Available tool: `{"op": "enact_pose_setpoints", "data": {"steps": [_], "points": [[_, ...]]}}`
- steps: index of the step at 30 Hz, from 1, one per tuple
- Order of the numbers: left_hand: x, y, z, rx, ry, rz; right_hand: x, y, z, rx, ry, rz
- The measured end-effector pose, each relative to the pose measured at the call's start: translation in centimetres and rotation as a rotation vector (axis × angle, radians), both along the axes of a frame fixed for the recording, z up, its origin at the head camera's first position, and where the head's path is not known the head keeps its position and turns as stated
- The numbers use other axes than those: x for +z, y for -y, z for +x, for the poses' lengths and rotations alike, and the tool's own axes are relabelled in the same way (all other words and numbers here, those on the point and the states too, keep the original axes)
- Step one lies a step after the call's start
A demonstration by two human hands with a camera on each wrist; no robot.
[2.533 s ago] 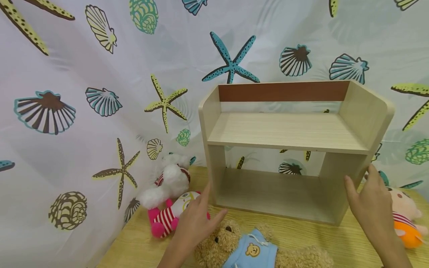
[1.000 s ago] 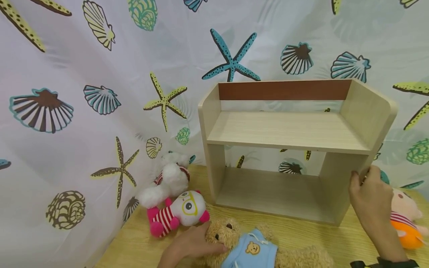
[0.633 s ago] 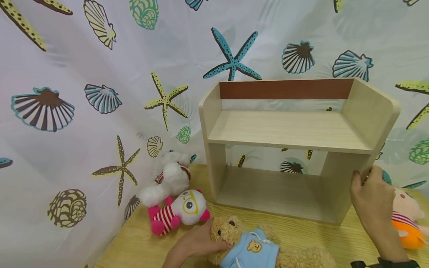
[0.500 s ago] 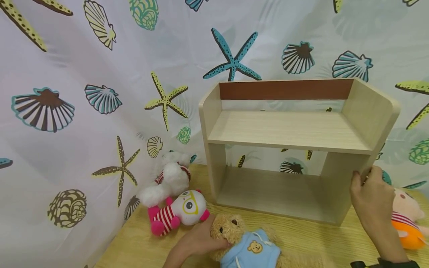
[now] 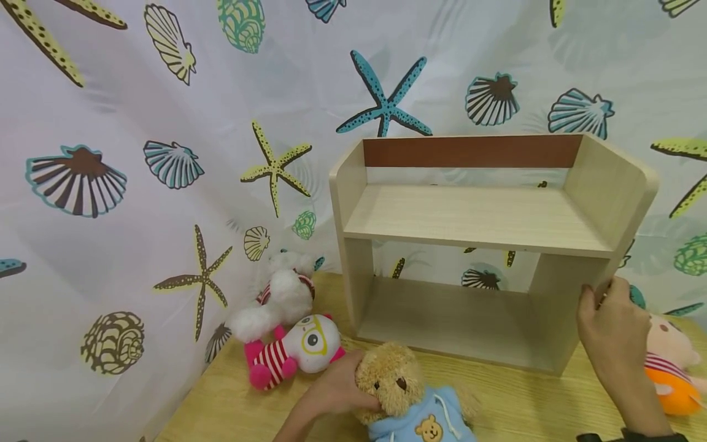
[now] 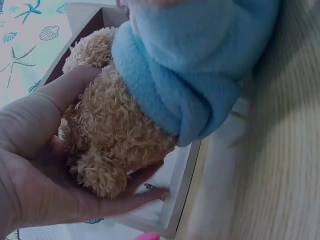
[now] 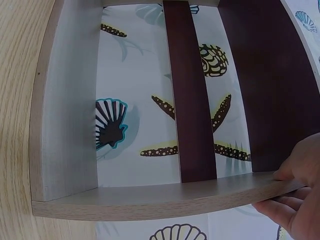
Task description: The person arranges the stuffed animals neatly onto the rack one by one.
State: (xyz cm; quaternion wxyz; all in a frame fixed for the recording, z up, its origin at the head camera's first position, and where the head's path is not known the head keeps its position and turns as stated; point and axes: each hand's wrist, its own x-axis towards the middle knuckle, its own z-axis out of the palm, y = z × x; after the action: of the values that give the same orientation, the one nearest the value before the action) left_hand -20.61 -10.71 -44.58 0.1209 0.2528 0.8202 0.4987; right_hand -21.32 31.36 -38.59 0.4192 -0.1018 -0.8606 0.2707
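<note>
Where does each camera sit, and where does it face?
Head: worn there, facing forward and down at the shelf and teddy bear; left fingers and right fingers show.
Left wrist: worn there, facing the teddy bear; left fingers show.
Right wrist: worn there, facing the shelf; right fingers show.
Head and left wrist share the teddy bear.

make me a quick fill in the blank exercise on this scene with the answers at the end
1. The left hand grips the teddy bear by its ____.
2. The bear's hoodie is ____ in colour.
3. The shelf unit, held by the right hand, has ____ tiers.
4. The pink-footed plush toy wears ____ glasses.

Missing words: head; blue; two; yellow
</note>
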Motion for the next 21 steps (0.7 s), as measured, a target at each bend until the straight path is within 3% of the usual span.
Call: {"op": "enact_pose_setpoints", "data": {"steps": [4,8,11,17,21], "points": [[0.4,-0.3,-0.3,-0.099,0.037,0.098,0.0,-0.1,0.0,-0.004,0.002,-0.002],[1.1,-0.8,-0.6,-0.177,0.162,0.232,0.1,-0.1,0.0,-0.006,-0.019,0.003],[1.5,-1.3,-0.7,-0.163,0.199,0.267,0.1,-0.1,0.0,-0.01,-0.018,-0.002],[1.8,-2.1,-0.9,-0.075,0.149,0.307,0.0,-0.1,0.0,-0.011,0.005,-0.007],[1.9,-2.2,-1.0,-0.066,0.154,0.344,0.0,-0.1,0.1,-0.007,0.014,-0.006]]}}
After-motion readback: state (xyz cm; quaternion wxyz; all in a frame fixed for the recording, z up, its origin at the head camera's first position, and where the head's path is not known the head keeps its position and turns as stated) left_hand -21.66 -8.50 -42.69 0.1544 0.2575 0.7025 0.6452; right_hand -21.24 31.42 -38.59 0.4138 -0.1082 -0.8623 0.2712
